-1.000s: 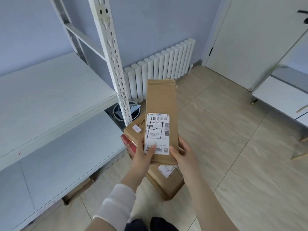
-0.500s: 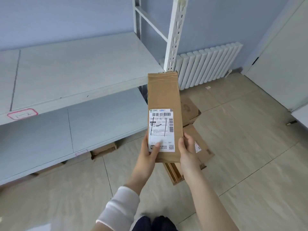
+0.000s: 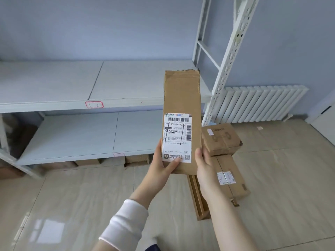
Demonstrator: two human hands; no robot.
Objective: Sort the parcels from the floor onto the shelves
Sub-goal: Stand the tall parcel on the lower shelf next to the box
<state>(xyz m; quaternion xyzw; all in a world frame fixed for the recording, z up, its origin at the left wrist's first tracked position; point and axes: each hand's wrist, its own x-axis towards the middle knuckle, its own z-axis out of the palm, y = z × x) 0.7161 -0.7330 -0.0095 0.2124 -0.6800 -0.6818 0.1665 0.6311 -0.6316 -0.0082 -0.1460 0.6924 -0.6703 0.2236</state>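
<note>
A long brown cardboard parcel [image 3: 182, 95] with a white shipping label marked "1-1" is held upright in front of me. My left hand [image 3: 161, 166] grips its lower left corner, thumb on the label. My right hand [image 3: 204, 165] grips its lower right edge. Behind the parcel stands the white metal shelf unit, with an upper shelf [image 3: 54, 84] tagged "1-2" [image 3: 94, 104] and a lower shelf [image 3: 76, 134]. More brown parcels lie on the floor to the right: a small box [image 3: 222, 139] on top of a larger one [image 3: 231, 176].
A white perforated shelf post [image 3: 230, 58] rises right of the held parcel. A white radiator [image 3: 261, 104] lines the wall behind it. Flat cardboard pieces [image 3: 136, 159] lie under the lowest shelf. A door edge [image 3: 324, 120] shows at the far right. The floor is beige tile.
My view has swung left from the floor pile toward the shelves. Both hands keep their grip on the long parcel, which now sits in front of the shelf fronts.
</note>
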